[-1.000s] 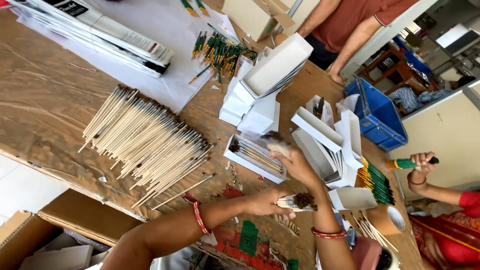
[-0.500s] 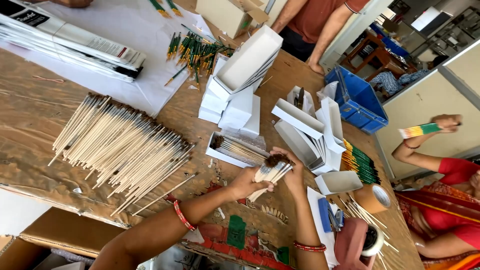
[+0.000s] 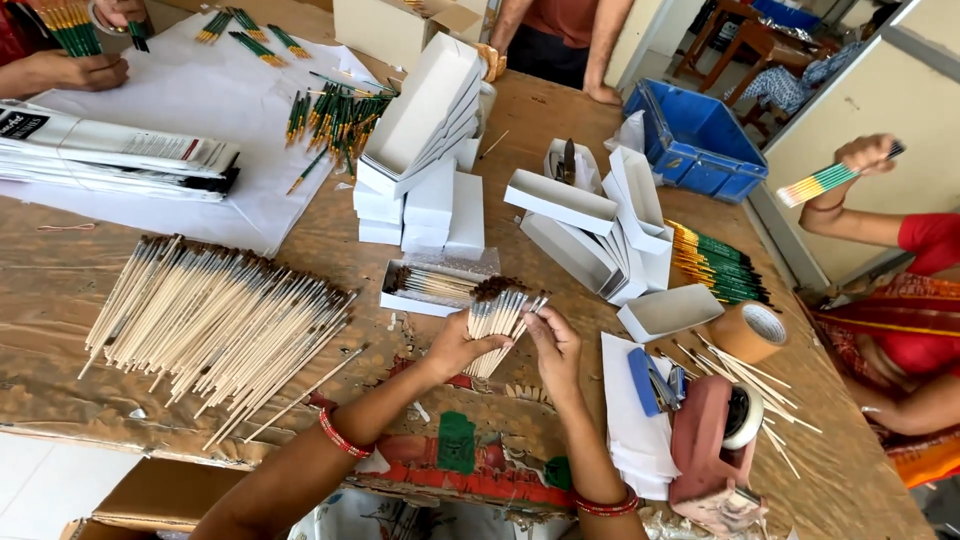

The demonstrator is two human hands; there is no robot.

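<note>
One blue crate [image 3: 692, 140], one roll of brown tape [image 3: 748, 331], one red tape dispenser [image 3: 712, 440], two red bangles [image 3: 342, 436], one open box of brushes [image 3: 432, 287], brushes uncountable.

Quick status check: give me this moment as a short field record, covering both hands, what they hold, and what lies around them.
left hand: grips the bundle of brushes from the left
right hand: fingers on the bundle's right side
bundle: thin pale sticks, dark tips up, held over the table
open tray: behind the hands, holds brushes lying flat
loose pile: many pale brushes, left of the hands
white boxes: stacked behind the tray
tape dispenser: right of the right hand
tape roll: brown, further right
</note>
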